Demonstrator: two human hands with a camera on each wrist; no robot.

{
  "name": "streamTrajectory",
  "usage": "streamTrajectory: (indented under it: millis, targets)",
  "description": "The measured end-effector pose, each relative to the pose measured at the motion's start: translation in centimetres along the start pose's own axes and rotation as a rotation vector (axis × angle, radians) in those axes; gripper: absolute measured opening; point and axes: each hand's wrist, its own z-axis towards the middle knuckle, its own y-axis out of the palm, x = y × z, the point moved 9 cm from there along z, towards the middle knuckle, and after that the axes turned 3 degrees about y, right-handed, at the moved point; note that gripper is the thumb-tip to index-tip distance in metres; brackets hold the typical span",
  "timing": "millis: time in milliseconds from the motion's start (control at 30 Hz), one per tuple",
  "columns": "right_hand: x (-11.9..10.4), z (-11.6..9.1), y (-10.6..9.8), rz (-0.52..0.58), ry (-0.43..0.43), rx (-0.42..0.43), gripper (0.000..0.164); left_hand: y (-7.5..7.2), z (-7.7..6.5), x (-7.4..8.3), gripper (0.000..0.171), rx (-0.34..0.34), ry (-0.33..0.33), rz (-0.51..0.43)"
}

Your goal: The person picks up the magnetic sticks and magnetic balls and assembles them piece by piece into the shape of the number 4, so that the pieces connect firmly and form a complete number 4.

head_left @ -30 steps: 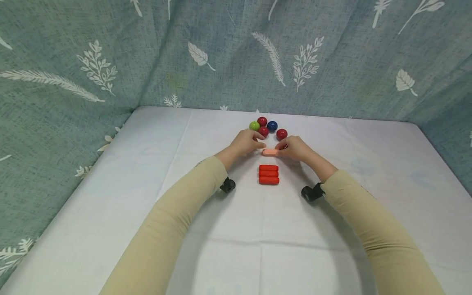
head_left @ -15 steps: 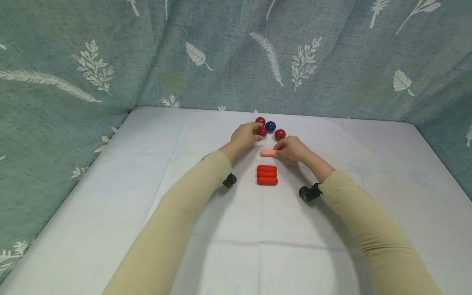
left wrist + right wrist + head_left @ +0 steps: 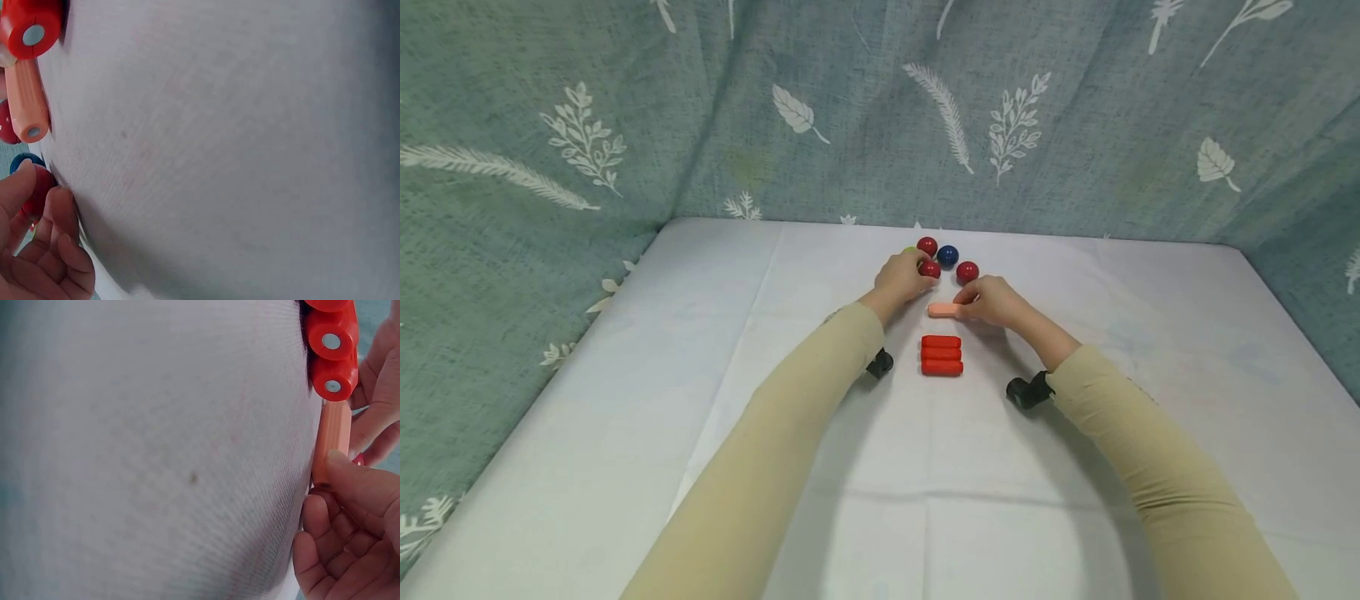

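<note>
Pinching a glossy red ball (image 3: 930, 269) between thumb and fingers, the left grip (image 3: 901, 279) bears on a smooth, curved surface; uneven squeezing could make the ball slip out and roll across the white cloth-covered desk (image 3: 977, 475). Whether the ball is lifted or rests on the cloth, I cannot tell. Crowding is another hazard: a glossy lime-green ball (image 3: 911, 250), mostly hidden, sits just behind this grip's fingers, while a second glossy red ball (image 3: 927, 246) and a glossy dark blue ball (image 3: 947, 257) lie just beyond the held one. A nudge from the knuckles could scatter them, since nothing visible fences them in.

The right grip (image 3: 995, 302) pinches one end of a peach-orange, plastic-looking rod (image 3: 942, 310), its free end pointing left of that grip. Held only there, the rod could swivel if that end were bumped. A third glossy red ball (image 3: 967, 272) lies just beyond this grip's fingertips, where a careless finger might knock it.

Silvery round inserts show in the rod ends. If they are magnetic, as seems likely, a ball brought close could snap on crookedly. Three bright red, plastic-looking rods (image 3: 942, 355) lie side by side, nearer the body than both grips; a wrist drawn back low could push them askew.
</note>
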Motion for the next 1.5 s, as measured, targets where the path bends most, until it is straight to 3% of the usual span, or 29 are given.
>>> streamTrajectory:
  millis: [300,600,767,933,1167,1500]
  targets:
    - [-0.4,-0.1,0.0,-0.020,0.001,-0.012,0.025,-0.3,-0.6,-0.3,0.047,-0.024,0.002,-0.059]
    - [-0.2,-0.2,0.0,-0.031,-0.002,-0.019,0.026,-0.9,-2.6,-0.9,0.044,-0.150,-0.001,-0.140]
    - [-0.4,-0.2,0.0,-0.039,-0.023,-0.024,0.025,-1.2,-3.2,-1.5,0.042,-0.176,0.010,-0.131]
    - [-0.6,-0.2,0.1,-0.041,-0.036,-0.026,0.023,-0.7,-3.6,-2.4,0.040,-0.211,-0.022,-0.156]
    - [-0.8,-0.3,0.0,-0.065,-0.067,-0.010,0.023,-0.7,-3.7,-2.5,0.042,-0.192,0.009,-0.097]
    - [-1.6,-0.3,-0.7,-0.075,-0.142,0.045,0.023,-0.8,-3.8,-2.7,0.046,-0.183,-0.012,-0.158]
